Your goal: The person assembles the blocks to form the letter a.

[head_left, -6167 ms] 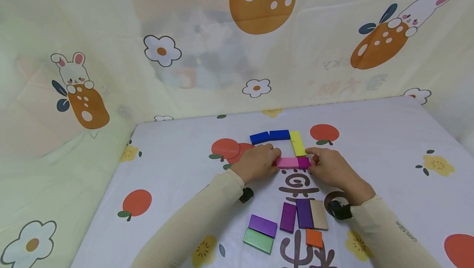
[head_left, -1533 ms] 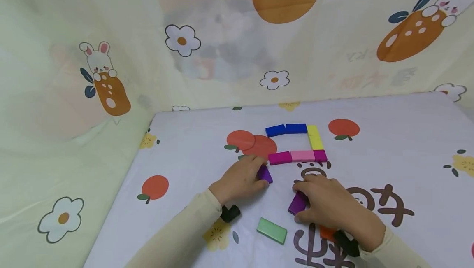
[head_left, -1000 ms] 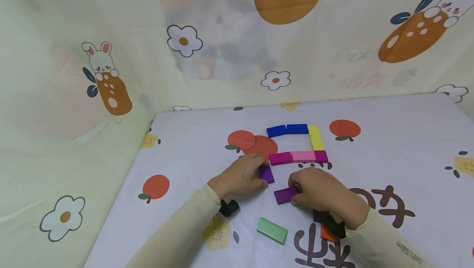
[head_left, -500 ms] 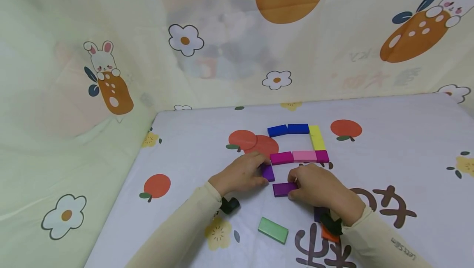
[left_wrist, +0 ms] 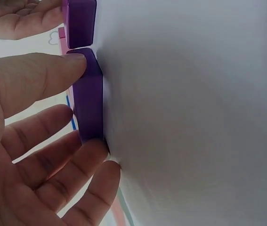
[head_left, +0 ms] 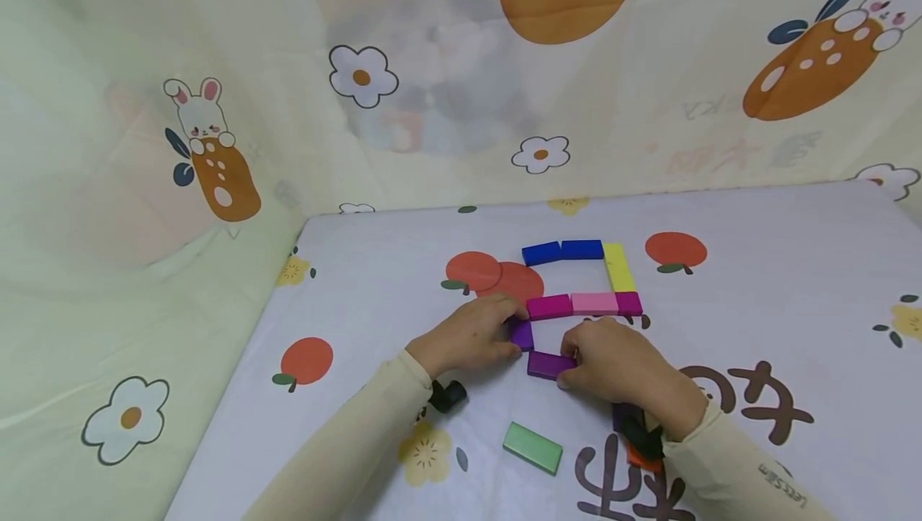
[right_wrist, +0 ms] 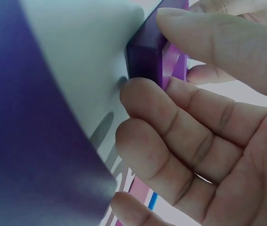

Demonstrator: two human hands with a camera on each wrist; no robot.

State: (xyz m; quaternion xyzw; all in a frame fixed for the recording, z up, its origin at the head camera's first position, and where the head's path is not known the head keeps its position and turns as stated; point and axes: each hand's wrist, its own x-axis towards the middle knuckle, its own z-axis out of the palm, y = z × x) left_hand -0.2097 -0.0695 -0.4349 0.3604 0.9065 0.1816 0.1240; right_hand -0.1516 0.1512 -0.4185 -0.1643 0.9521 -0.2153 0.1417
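Observation:
My left hand (head_left: pixel 468 337) holds a violet wooden block (head_left: pixel 522 335) flat on the cloth, thumb on its near end and fingers at its far end. That block stands just below the left end of a magenta block (head_left: pixel 549 306). My right hand (head_left: pixel 623 365) pinches a plum-purple block (head_left: pixel 550 366) by its right end, lying crosswise at the violet block's near end. In the left wrist view a thin gap shows between the violet block (left_wrist: pixel 90 99) and the plum block (left_wrist: pixel 80 23). The right wrist view shows thumb and fingertips around the plum block (right_wrist: pixel 145 52).
Beyond the hands, two blue blocks (head_left: pixel 582 250), a yellow block (head_left: pixel 618 267), a pink block (head_left: pixel 594 303) and a short magenta block (head_left: pixel 629 303) form a bent line. A green block (head_left: pixel 532 447) lies nearer. An orange block (head_left: pixel 643 458) is partly hidden beneath the right wrist.
My right hand has carried the plum block up and left, turning it crosswise, close to the violet block. Earlier, both hands were at the pink row; the left now holds the violet block there.

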